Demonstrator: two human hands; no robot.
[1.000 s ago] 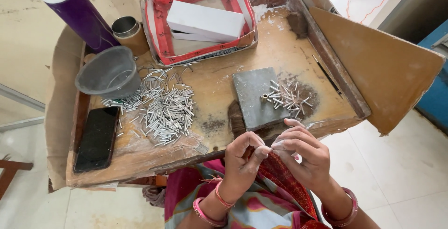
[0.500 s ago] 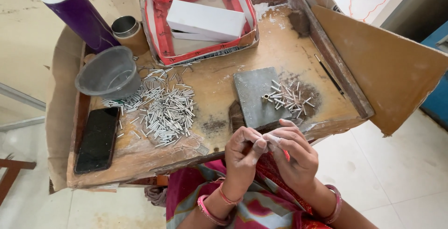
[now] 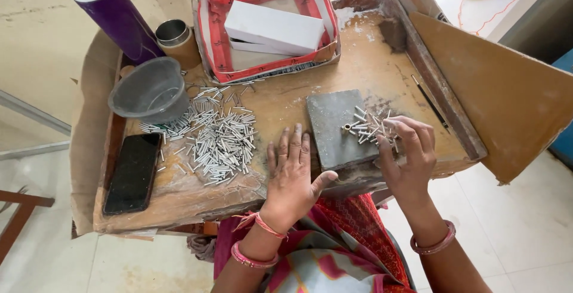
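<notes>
My left hand (image 3: 294, 173) lies flat, fingers spread, on the worn wooden tray table (image 3: 280, 99), just left of a grey stone slab (image 3: 334, 127). My right hand (image 3: 407, 156) is curled over a small heap of short metal tubes (image 3: 370, 129) at the slab's right edge, fingertips touching them. Whether it pinches one I cannot tell. A larger pile of silver tubes (image 3: 215, 138) is spread left of my left hand.
A grey plastic bowl (image 3: 149, 92), a purple bottle (image 3: 116, 15) and a metal cup (image 3: 174, 35) stand at the back left. A red-lined box (image 3: 210, 42) holds white cartons (image 3: 273, 27). A black phone (image 3: 132, 172) lies at the front left. Cardboard flaps (image 3: 507, 96) rise on the right.
Both hands were together near my lap, working something small. Now they have moved up onto the table: left flat beside the slab, right onto the small tube heap.
</notes>
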